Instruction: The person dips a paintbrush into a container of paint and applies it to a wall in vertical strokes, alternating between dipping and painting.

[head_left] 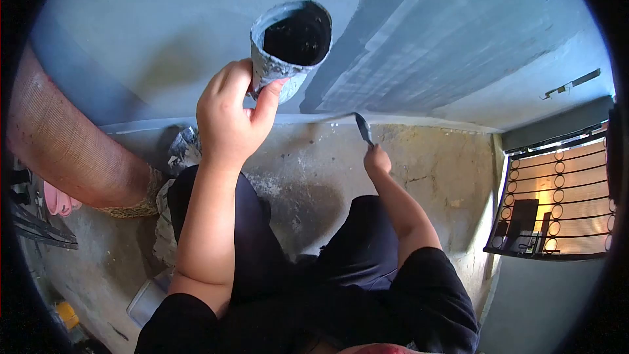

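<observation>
My left hand [226,111] grips a paint-caked can [278,72] by its near side, with thumb and fingers around it. Dark paint [298,36] shows inside, and the can's mouth tilts toward me. Lower and to the right, my right hand [377,160] is closed around the handle of a grey-smeared paintbrush [363,130], whose head points toward the foot of the wall. Behind both stands a blue-grey wall [164,19], with a darker painted band [367,33] running up it at a slant.
A large rolled mat [78,137] leans at the left, beside crumpled plastic [185,149]. Pink slippers [60,200] lie behind it. A pale container [147,301] sits by my left elbow. The concrete floor [432,151] is stained. A barred window [557,196] is at the right.
</observation>
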`<state>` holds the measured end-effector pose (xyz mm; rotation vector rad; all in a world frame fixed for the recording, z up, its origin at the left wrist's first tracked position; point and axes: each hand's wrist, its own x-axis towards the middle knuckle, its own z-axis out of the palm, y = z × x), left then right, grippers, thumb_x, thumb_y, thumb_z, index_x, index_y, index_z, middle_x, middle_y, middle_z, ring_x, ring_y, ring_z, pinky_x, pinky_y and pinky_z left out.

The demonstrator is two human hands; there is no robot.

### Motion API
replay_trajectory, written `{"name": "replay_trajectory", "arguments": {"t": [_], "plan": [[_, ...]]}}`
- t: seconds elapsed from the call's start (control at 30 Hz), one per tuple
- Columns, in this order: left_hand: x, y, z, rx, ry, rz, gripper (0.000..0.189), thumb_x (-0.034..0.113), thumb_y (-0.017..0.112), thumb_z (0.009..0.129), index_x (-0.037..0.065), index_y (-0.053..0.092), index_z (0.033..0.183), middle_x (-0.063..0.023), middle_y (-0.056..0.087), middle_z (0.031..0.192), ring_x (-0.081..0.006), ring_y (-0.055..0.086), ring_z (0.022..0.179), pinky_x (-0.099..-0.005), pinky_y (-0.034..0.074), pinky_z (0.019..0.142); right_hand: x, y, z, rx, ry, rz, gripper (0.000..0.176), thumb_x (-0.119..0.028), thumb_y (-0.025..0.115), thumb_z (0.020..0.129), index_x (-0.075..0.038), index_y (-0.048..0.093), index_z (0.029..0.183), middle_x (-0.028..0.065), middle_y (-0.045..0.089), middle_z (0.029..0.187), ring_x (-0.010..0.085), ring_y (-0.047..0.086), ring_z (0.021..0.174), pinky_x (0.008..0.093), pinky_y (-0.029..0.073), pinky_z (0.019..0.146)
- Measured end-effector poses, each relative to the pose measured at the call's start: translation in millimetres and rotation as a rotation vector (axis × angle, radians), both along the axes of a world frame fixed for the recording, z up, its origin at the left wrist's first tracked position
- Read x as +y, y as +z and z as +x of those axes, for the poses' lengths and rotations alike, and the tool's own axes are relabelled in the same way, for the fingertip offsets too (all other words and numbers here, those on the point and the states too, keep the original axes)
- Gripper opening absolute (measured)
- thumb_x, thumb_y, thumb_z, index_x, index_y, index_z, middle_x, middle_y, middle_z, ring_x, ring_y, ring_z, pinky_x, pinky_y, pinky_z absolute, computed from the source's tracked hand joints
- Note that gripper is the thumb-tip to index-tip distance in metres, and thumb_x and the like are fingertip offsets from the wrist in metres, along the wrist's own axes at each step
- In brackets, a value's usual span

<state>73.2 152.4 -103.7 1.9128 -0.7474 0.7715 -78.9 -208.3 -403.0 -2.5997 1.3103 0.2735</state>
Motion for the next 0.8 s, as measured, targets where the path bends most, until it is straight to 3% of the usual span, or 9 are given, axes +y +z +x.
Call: {"name": "replay_trajectory", "arguments": {"t": [0.13, 0.2, 0.23, 0.3, 0.43, 0.5, 0.57, 0.67, 0.8], "plan": [[-1.1, 1.2, 0.0, -0.006, -0.018, 0.018, 0.019, 0.016, 0.076, 0.084, 0.002, 0.063, 0.089, -0.0121, 0.064, 0.081, -0.0295, 0.063, 0.071, -0.0382, 0.050, 0.064, -27.4, 18.6, -18.6, 0.099, 0.067, 0.090, 0.044, -0.040, 0.048, 0.100, -0.004, 0.069, 0.114, 0.0245, 0.071, 0.106, 0.0429, 0.067, 0.108, 0.0529, 0.053, 0.092], [-6.5, -2.8, -0.4, -0.004, -0.066, 0.036, 0.017, 0.011, 0.076, 0.084, 0.001, 0.064, 0.089, -0.0132, 0.065, 0.082, -0.0287, 0.063, 0.070, -0.0371, 0.050, 0.064, -37.4, 13.6, -23.9, 0.094, 0.225, 0.155, 0.045, -0.043, 0.053, 0.098, -0.004, 0.072, 0.106, 0.0230, 0.073, 0.101, 0.0409, 0.069, 0.103, 0.0501, 0.054, 0.089], [-12.7, -3.5, -3.2, 0.030, -0.092, 0.043, 0.018, 0.013, 0.076, 0.083, 0.001, 0.064, 0.088, -0.0131, 0.065, 0.082, -0.0302, 0.064, 0.072, -0.0387, 0.051, 0.065, -35.2, 17.7, -22.9, 0.070, 0.227, 0.159, 0.045, -0.043, 0.053, 0.098, -0.004, 0.072, 0.106, 0.0230, 0.073, 0.101, 0.0409, 0.069, 0.103, 0.0501, 0.054, 0.089], [-28.7, -9.5, -5.8, -0.008, -0.200, 0.067, 0.020, 0.017, 0.076, 0.081, 0.002, 0.064, 0.089, -0.0134, 0.065, 0.082, -0.0330, 0.065, 0.074, -0.0413, 0.052, 0.066, -30.2, 28.5, -22.4, 0.063, 0.257, 0.447, 0.047, -0.048, 0.057, 0.095, -0.004, 0.074, 0.097, 0.0183, 0.074, 0.089, 0.0348, 0.072, 0.089, 0.0453, 0.055, 0.082], [-66.0, -11.1, -18.8, 0.031, -0.428, 0.103, 0.024, 0.019, 0.076, 0.078, 0.003, 0.065, 0.093, -0.0137, 0.065, 0.082, -0.0374, 0.064, 0.074, -0.0438, 0.052, 0.065, -19.8, 46.5, -20.6, -0.013, 0.215, 0.604, 0.047, -0.049, 0.057, 0.095, -0.005, 0.074, 0.095, 0.0133, 0.072, 0.079, 0.0287, 0.070, 0.077, 0.0413, 0.054, 0.075], [-81.3, -12.8, -20.5, 0.046, -0.455, 0.120, 0.021, 0.017, 0.076, 0.075, 0.008, 0.061, 0.086, -0.0085, 0.062, 0.077, -0.0319, 0.063, 0.070, -0.0423, 0.050, 0.059, -15.9, 63.6, -19.8, -0.070, 0.200, 0.602, 0.045, -0.048, 0.057, 0.096, -0.006, 0.074, 0.094, 0.0097, 0.070, 0.074, 0.0250, 0.069, 0.073, 0.0395, 0.054, 0.073], [-97.5, -12.3, -21.3, 0.032, -0.504, 0.090, 0.020, 0.017, 0.076, 0.075, 0.009, 0.061, 0.086, -0.0082, 0.062, 0.077, -0.0318, 0.063, 0.070, -0.0422, 0.050, 0.059, -18.1, 78.5, -16.4, -0.102, 0.215, 0.569, 0.043, -0.044, 0.055, 0.097, -0.005, 0.073, 0.097, 0.0163, 0.072, 0.083, 0.0335, 0.070, 0.083, 0.0442, 0.054, 0.080], [-118.2, 2.9, -30.1, 0.127, -0.544, 0.053, 0.020, 0.016, 0.076, 0.074, 0.008, 0.062, 0.085, -0.0097, 0.061, 0.075, -0.0333, 0.062, 0.068, -0.0427, 0.050, 0.058, -46.7, 26.0, -26.4, -0.290, 0.497, 0.426, 0.045, -0.044, 0.053, 0.097, -0.004, 0.073, 0.101, 0.0228, 0.072, 0.095, 0.0418, 0.069, 0.093, 0.0487, 0.053, 0.086], [-122.5, 77.6, -37.5, 0.195, -0.531, 0.000, 0.018, 0.009, 0.075, 0.072, 0.005, 0.061, 0.083, -0.0116, 0.059, 0.073, -0.0346, 0.060, 0.064, -0.0432, 0.048, 0.055, -41.7, 78.2, -39.1, -0.073, 0.567, 0.442, 0.052, -0.051, 0.051, 0.097, -0.005, 0.073, 0.105, 0.0257, 0.071, 0.101, 0.0438, 0.068, 0.100, 0.0498, 0.053, 0.089]]}}
